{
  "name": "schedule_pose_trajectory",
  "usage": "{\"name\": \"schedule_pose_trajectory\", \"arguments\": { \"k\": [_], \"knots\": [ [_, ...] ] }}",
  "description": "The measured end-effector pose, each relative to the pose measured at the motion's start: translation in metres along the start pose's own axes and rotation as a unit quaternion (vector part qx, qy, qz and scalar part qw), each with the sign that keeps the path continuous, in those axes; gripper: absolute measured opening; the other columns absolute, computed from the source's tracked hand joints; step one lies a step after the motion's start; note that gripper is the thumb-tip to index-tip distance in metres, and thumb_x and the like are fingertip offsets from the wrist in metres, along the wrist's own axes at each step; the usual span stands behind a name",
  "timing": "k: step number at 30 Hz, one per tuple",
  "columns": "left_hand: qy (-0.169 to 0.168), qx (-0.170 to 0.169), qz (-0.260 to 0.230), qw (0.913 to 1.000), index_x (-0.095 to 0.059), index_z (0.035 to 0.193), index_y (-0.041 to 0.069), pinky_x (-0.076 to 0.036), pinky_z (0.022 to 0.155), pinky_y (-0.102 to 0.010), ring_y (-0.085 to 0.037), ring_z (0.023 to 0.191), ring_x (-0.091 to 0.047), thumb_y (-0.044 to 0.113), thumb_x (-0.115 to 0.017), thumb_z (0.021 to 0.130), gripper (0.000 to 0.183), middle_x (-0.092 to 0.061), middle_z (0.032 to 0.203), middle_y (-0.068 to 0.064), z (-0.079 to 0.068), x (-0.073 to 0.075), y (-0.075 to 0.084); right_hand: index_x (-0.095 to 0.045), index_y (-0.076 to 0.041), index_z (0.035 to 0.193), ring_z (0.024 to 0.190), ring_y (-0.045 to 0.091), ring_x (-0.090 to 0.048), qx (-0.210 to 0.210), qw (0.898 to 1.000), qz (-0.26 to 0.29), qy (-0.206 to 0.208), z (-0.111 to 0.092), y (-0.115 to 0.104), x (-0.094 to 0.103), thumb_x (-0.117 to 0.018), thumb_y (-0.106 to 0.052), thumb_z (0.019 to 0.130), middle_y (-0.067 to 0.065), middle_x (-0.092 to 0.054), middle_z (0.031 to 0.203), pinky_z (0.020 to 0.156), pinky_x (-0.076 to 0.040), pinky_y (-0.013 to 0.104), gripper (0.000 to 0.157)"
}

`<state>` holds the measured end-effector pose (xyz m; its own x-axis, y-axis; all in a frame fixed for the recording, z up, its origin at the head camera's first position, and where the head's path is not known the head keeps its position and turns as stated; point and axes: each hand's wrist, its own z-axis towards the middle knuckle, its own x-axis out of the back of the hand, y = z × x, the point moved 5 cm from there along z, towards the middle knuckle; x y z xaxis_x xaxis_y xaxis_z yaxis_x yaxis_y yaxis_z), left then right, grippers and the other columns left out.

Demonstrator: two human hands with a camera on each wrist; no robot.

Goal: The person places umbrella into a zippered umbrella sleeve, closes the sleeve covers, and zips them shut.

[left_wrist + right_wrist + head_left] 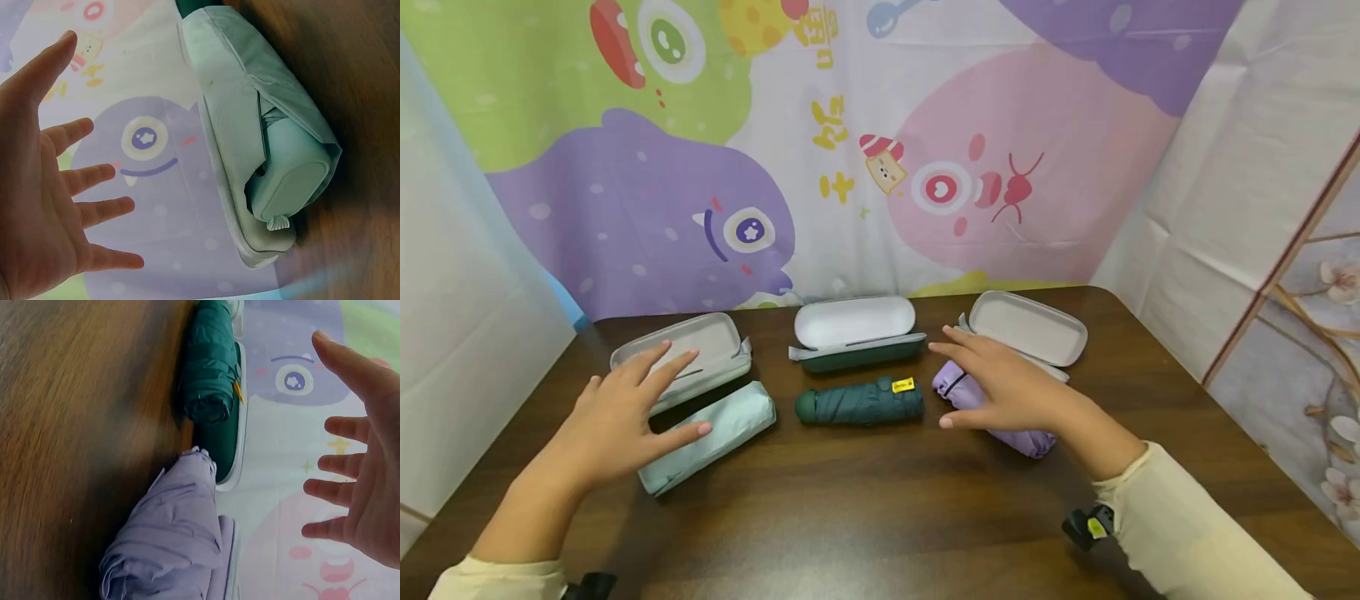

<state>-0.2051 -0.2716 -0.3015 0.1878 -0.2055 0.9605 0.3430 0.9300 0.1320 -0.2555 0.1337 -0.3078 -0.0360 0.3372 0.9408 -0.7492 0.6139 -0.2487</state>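
Left hand [613, 425], fingers spread, hangs over a mint folded umbrella [730, 429] on the wood-grained table [865, 508]; only the left wrist view shows its smooth end cap [294, 178]. The right hand [1018, 387], also splayed, hides part of a crinkled purple umbrella [172, 525] in the head view. Between lies a dark-green umbrella [861, 406]; behind sit three open oblong cases [855, 323].

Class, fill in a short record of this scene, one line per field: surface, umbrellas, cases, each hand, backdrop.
Surface: brown table
Umbrellas, left to right: mint umbrella, green umbrella with yellow tag, purple umbrella; all folded
Cases: left case, middle case, right case; all open, behind the umbrellas
Left hand: fingers spread, holding nothing
Right hand: fingers spread, holding nothing
Backdrop: cartoon-print cloth
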Motion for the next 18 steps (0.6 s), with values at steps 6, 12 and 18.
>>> {"name": "schedule_pose_trajectory", "arguments": {
  "k": [6,12,18],
  "knots": [
    [0.024,-0.018,-0.020,0.9994,-0.035,0.151,0.017,-0.031,0.088,-0.077,-0.051,0.127,-0.037,0.054,-0.073,0.081,0.088,-0.035,0.147,-0.026,-0.001,0.003,-0.003,-0.045,-0.007,0.144,0.139,0.035,-0.032,0.011,1.000,0.011,-0.002,0.009,-0.009,-0.003,-0.076,-0.051,0.080,0.018,-0.032,0.154,0.111,-0.028,0.055,0.083],
    [0.034,-0.019,-0.061,0.9974,-0.040,0.148,0.012,-0.034,0.087,-0.073,-0.053,0.125,-0.037,0.047,-0.076,0.081,0.083,-0.037,0.145,-0.027,-0.003,0.005,-0.007,-0.052,-0.004,0.137,0.133,0.034,-0.041,0.047,0.999,0.000,0.008,0.022,-0.023,-0.009,-0.080,-0.043,0.079,0.018,-0.041,0.147,0.108,-0.034,0.053,0.075],
    [0.076,-0.045,-0.092,0.9918,-0.046,0.143,0.009,-0.038,0.084,-0.062,-0.045,0.115,-0.045,0.036,-0.080,0.079,0.077,-0.046,0.134,-0.020,-0.007,0.010,-0.014,-0.055,-0.005,0.134,0.128,0.031,-0.044,0.088,0.996,0.006,0.017,0.034,-0.039,-0.015,-0.081,-0.040,0.079,0.018,-0.044,0.144,0.102,-0.041,0.047,0.070]
  ]
}}
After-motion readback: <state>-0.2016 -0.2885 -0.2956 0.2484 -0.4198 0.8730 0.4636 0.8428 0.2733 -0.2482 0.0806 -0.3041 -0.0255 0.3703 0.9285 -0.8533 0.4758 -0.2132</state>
